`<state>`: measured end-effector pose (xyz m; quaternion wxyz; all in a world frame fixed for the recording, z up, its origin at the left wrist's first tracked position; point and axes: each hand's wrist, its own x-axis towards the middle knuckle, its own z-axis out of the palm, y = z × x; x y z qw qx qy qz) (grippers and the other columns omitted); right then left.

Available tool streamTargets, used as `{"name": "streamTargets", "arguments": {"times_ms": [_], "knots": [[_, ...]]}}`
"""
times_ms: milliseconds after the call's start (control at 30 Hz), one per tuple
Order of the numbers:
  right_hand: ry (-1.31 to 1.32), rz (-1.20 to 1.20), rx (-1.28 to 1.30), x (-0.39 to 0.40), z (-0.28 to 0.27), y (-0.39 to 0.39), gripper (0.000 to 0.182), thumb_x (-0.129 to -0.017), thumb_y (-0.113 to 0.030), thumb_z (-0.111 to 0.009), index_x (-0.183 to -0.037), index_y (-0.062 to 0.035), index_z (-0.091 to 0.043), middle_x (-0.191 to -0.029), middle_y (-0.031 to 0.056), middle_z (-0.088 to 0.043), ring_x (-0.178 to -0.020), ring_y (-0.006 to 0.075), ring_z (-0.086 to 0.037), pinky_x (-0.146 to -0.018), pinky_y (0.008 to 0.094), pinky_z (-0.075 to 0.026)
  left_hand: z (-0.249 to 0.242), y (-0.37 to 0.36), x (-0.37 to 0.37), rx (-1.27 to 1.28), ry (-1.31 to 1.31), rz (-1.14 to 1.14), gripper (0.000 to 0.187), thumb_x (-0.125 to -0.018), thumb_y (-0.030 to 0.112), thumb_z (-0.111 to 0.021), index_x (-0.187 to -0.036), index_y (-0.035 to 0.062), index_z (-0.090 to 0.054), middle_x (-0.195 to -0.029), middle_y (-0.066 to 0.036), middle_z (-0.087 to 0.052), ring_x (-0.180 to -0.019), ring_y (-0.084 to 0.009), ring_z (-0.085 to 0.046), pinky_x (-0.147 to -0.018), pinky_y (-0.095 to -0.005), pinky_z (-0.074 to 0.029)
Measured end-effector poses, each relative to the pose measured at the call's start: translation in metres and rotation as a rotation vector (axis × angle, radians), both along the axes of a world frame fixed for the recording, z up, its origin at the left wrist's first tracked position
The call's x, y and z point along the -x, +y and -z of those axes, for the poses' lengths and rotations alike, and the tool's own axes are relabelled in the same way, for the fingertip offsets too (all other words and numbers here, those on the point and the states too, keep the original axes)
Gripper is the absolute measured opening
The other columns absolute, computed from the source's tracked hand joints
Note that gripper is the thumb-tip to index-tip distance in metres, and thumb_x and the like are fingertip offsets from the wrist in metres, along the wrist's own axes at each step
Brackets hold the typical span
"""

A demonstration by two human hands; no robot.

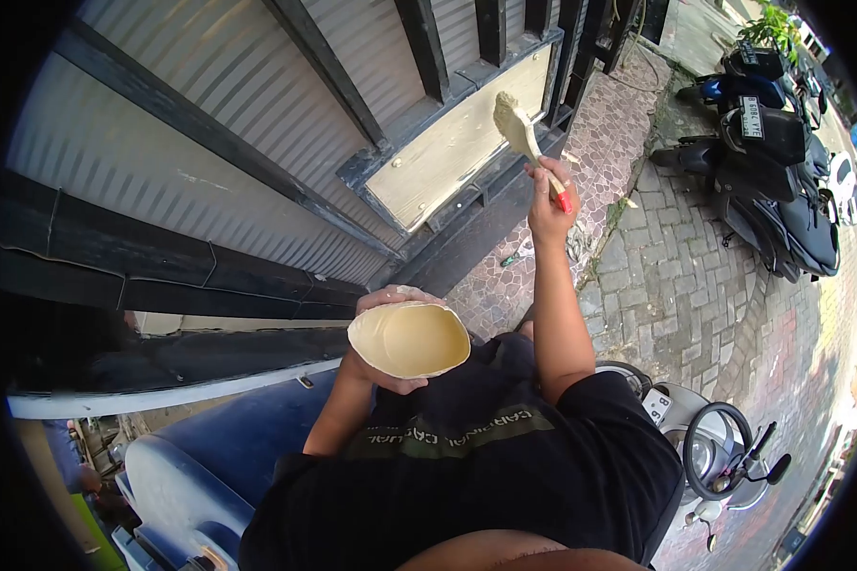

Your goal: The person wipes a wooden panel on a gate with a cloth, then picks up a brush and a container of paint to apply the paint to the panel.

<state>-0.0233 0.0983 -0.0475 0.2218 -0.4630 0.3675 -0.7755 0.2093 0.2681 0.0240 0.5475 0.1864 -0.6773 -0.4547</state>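
Paintbrush [519,128] sits clamped in the right hand [550,205], its long axis running up and left so the cream-loaded bristles touch the gate panel [448,152]; the left hand [386,366] (nearer the body) is wrapped round the paint cup [409,340].

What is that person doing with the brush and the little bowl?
A person is painting a gate. The right hand holds a brush with cream paint on its bristles, raised against a cream-coloured panel set in the dark gate frame. The left hand cups a small container of the same cream paint, held close to the chest. The panel already looks covered in paint. Scooters are parked on the brick paving to the right.
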Motion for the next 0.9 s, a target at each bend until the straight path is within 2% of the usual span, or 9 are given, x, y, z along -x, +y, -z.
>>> {"name": "streamTargets", "arguments": {"times_ms": [133, 300, 500, 567, 633, 700, 733, 833, 900], "knots": [[0.443, 0.083, -0.010, -0.017, -0.028, 0.009, 0.016, -0.084, -0.001, -0.066, -0.099, 0.0010, -0.063, -0.085, 0.0136, -0.065, -0.073, 0.0219, -0.064, -0.066, 0.0297, -0.050, 0.010, 0.008, -0.005, -0.066, 0.002, -0.018, 0.095, -0.053, 0.020, -0.087, -0.130, 0.0096, -0.030, -0.117, -0.018, -0.054, -0.111, -0.0332, -0.054, -0.091, -0.0471, -0.044], [0.411, -0.214, 0.003, -0.050, -0.006, 0.061, 0.023, -0.078, 0.004, -0.067, -0.100, 0.0002, -0.063, -0.092, 0.0162, -0.066, -0.077, 0.0257, -0.066, -0.070, 0.0298, -0.051, 0.009, -0.001, -0.001, 0.011, 0.006, 0.014, 0.096, -0.053, 0.021, -0.087, -0.130, 0.0088, -0.030, -0.118, -0.017, -0.053, -0.112, -0.0318, -0.053, -0.092, -0.0455, -0.044], [0.453, -0.544, -0.004, -0.034, 0.000, 0.063, 0.016, -0.082, -0.005, -0.067, -0.098, -0.0020, -0.066, -0.091, 0.0136, -0.068, -0.082, 0.0229, -0.067, -0.072, 0.0292, -0.051, 0.004, -0.005, -0.002, 0.042, -0.065, 0.022, 0.091, -0.059, 0.027, -0.085, -0.130, 0.0094, -0.031, -0.116, -0.015, -0.051, -0.107, -0.0339, -0.056, -0.086, -0.0482, -0.051], [0.499, -0.488, -0.072, -0.012, -0.004, 0.030, 0.017, -0.084, -0.006, -0.066, -0.100, -0.0009, -0.066, -0.090, 0.0115, -0.069, -0.083, 0.0198, -0.066, -0.074, 0.0281, -0.051, 0.007, -0.003, -0.002, 0.048, -0.045, 0.022, 0.091, -0.059, 0.027, -0.085, -0.130, 0.0094, -0.031, -0.116, -0.015, -0.052, -0.107, -0.0341, -0.056, -0.085, -0.0478, -0.051], [0.242, -0.443, -0.194, 0.007, 0.015, -0.007, 0.016, -0.086, -0.008, -0.066, -0.099, 0.0009, -0.067, -0.084, 0.0063, -0.068, -0.078, 0.0114, -0.063, -0.071, 0.0249, -0.049, 0.009, -0.001, -0.005, 0.052, -0.031, 0.016, 0.092, -0.059, 0.027, -0.085, -0.131, 0.0092, -0.031, -0.117, -0.017, -0.052, -0.107, -0.0342, -0.057, -0.085, -0.0470, -0.051], [0.087, -0.415, -0.249, 0.025, 0.014, -0.024, 0.019, -0.089, -0.010, -0.063, -0.103, 0.0027, -0.064, -0.089, 0.0091, -0.068, -0.080, 0.0126, -0.065, -0.074, 0.0236, -0.049, 0.006, 0.002, -0.006, 0.055, -0.030, 0.017, 0.092, -0.059, 0.026, -0.085, -0.131, 0.0091, -0.030, -0.117, -0.018, -0.052, -0.107, -0.0342, -0.057, -0.085, -0.0467, -0.051], [0.116, -0.383, -0.205, 0.031, 0.013, -0.026, 0.020, -0.092, -0.009, -0.059, -0.106, 0.0050, -0.060, -0.096, 0.0104, -0.065, -0.084, 0.0193, -0.065, -0.080, 0.0310, -0.055, 0.006, 0.005, -0.008, 0.055, -0.030, 0.024, 0.093, -0.059, 0.026, -0.085, -0.132, 0.0090, -0.030, -0.117, -0.019, -0.052, -0.108, -0.0343, -0.056, -0.086, -0.0465, -0.051], [0.041, -0.298, -0.200, 0.028, 0.014, -0.018, 0.020, -0.093, -0.009, -0.057, -0.108, 0.0051, -0.059, -0.094, 0.0103, -0.065, -0.086, 0.0178, -0.064, -0.081, 0.0289, -0.053, 0.008, 0.015, -0.014, -0.009, 0.018, 0.017, 0.098, -0.052, 0.017, -0.087, -0.131, 0.0094, -0.030, -0.120, -0.017, -0.052, -0.111, -0.0320, -0.053, -0.091, -0.0455, -0.044], [0.104, -0.062, -0.204, 0.009, 0.018, -0.006, 0.021, -0.094, -0.009, -0.056, -0.109, 0.0045, -0.058, -0.092, 0.0112, -0.065, -0.088, 0.0164, -0.064, -0.082, 0.0268, -0.050, 0.009, 0.018, -0.017, -0.010, 0.017, -0.008, 0.098, -0.052, 0.017, -0.087, -0.131, 0.0096, -0.030, -0.120, -0.017, -0.052, -0.111, -0.0318, -0.053, -0.091, -0.0454, -0.044]]}}
